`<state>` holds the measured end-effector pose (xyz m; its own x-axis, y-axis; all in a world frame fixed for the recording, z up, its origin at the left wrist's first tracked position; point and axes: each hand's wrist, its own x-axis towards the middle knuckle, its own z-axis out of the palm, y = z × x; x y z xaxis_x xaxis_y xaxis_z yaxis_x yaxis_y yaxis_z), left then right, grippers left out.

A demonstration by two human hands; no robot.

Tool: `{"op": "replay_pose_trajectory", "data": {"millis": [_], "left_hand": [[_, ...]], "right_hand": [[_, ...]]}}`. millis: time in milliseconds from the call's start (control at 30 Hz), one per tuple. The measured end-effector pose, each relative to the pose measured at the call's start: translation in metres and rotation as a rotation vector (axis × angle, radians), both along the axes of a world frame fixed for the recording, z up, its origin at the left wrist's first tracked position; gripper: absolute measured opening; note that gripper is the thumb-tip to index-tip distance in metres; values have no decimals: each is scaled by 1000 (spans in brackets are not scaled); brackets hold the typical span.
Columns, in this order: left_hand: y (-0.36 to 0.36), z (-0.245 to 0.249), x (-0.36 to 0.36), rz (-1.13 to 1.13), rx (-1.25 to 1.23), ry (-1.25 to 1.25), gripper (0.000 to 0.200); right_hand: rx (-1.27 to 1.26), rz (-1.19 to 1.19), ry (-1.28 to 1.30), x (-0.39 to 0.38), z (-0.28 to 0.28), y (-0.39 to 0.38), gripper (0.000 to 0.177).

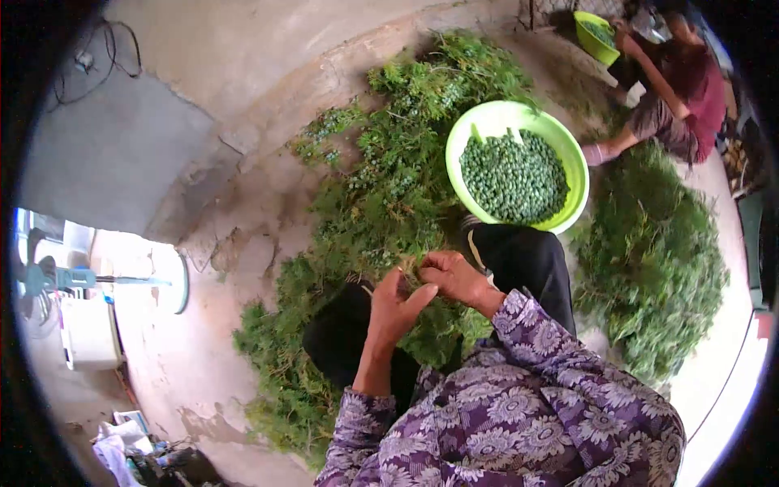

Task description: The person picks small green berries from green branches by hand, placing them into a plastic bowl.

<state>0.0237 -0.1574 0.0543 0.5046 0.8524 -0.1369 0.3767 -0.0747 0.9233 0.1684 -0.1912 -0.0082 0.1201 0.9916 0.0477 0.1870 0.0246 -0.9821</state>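
My left hand (393, 307) and my right hand (456, 280) are close together above my lap, fingers bent inward. Between them shows part of a small green sprig (411, 266), pinched in my left hand. My right hand's fingers are curled at the sprig; what lies inside them is hidden. Just beyond my knee stands a light green basin (574, 162) holding many small round green berries (515, 178). Under and around my hands lies a heap of cut evergreen branches (389, 187), some with bluish berries.
To the right is another pile of green branches (653, 260). A person in a dark red shirt (706, 97) sits at the upper right, one hand at a yellow-green basin (596, 39). A fan (65, 277) and a white tub (89, 333) stand at the left.
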Motion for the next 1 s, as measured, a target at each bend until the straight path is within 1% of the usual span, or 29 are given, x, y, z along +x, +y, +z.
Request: {"op": "replay_pose_trajectory", "data": {"millis": [33, 67, 100, 133, 167, 200, 233, 267, 300, 333, 367, 400, 433, 467, 533, 567, 700, 800, 867, 900, 967, 1000], "left_hand": [[-9, 6, 5, -17, -88, -81, 44], [-16, 11, 9, -36, -180, -160, 40], [-23, 13, 10, 49, -200, -90, 26], [-29, 11, 9, 34, -194, -70, 26], [-32, 7, 7, 94, -198, -82, 21], [-34, 2, 7, 155, -199, -97, 19], [-39, 2, 10, 169, -198, -179, 17], [-43, 5, 9, 161, -184, -167, 17], [-47, 9, 10, 209, -197, -198, 16], [-50, 14, 12, 259, -209, -232, 16], [-52, 18, 12, 253, -200, -220, 16], [-51, 23, 11, 292, -219, -273, 16], [-50, 27, 9, 332, -238, -327, 16], [-48, 28, 7, 329, -229, -318, 16], [-42, 30, 4, 377, -112, -347, 17], [-44, 34, 6, 442, -137, -394, 15], [-44, 38, 0, 470, -159, -396, 15], [-44, 44, -1, 471, -108, -376, 17], [-44, 48, -3, 561, -110, -355, 20], [-43, 48, -6, 565, -103, -354, 20], [-40, 49, -12, 571, -204, -479, 20], [-41, 50, -14, 574, -196, -479, 20]], "right_hand": [[36, -56, 1, -3, -2, -8, 20], [50, -75, 22, -4, 12, -17, 20], [-75, -35, 170, -3, 30, -27, 20], [-207, 9, 322, 0, 43, -36, 20], [-312, 54, 465, 5, 47, -41, 19], [-298, 49, 479, 9, 46, -45, 19], [-328, 68, 659, 12, 42, -49, 19], [-357, 92, 839, 15, 38, -52, 19], [-337, 117, 1028, 17, 36, -57, 19], [-322, 123, 1037, 22, 32, -59, 19], [-290, 178, 1186, 26, 26, -61, 18], [-256, 236, 1332, 30, 19, -62, 17], [-234, 274, 1354, 34, 13, -63, 17], [-224, 279, 1363, 35, 9, -65, 17], [-310, 236, 1454, 38, 1, -66, 22], [-297, 295, 1494, 40, -8, -64, 26], [-323, 279, 1555, 37, -18, -59, 26], [-358, 262, 1558, 36, -12, -58, 26], [-298, 193, 1483, 34, -8, -59, 21], [-297, 201, 1484, 33, -12, -58, 21], [-279, 204, 1397, 33, -27, -54, 17], [-277, 212, 1398, 32, -33, -53, 17]]}}
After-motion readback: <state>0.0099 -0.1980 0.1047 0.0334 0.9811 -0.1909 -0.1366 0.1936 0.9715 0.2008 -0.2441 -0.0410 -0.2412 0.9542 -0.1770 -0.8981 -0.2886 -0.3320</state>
